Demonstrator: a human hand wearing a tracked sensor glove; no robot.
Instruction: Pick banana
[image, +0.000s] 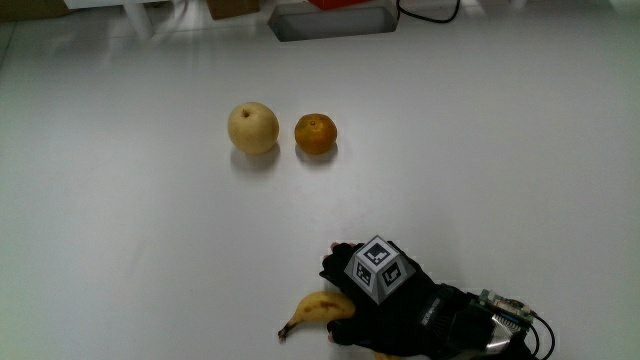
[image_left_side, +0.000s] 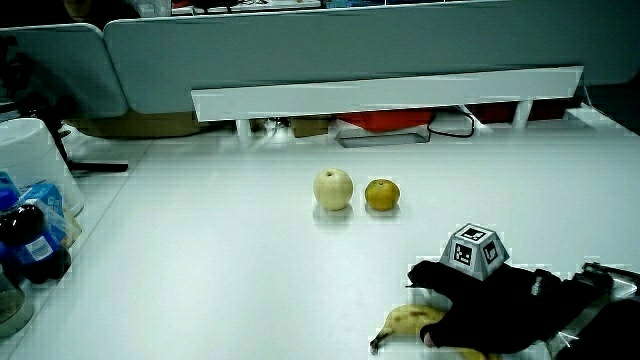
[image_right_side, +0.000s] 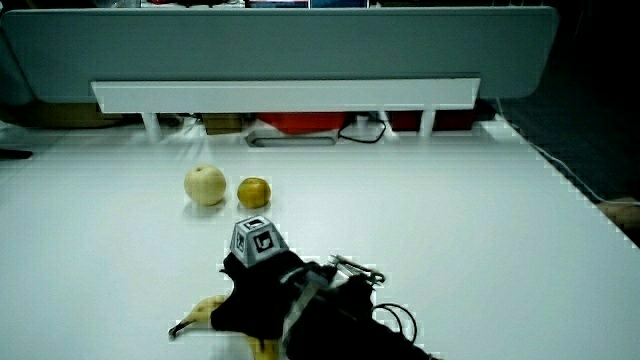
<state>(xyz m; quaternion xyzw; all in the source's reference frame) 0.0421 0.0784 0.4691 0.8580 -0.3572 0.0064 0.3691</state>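
Yellow banana (image: 320, 309) is covered by the hand (image: 395, 305) on the counter (image: 120, 240); grip closure cannot be told; lifting is judged outstanding.

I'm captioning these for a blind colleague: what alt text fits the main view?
A black-gloved hand with a patterned cube on its back lies over a banana on a white table, at the edge nearest the person, the banana's stem end sticking out. Farther from the person, a pale round fruit and an orange sit side by side, apart.
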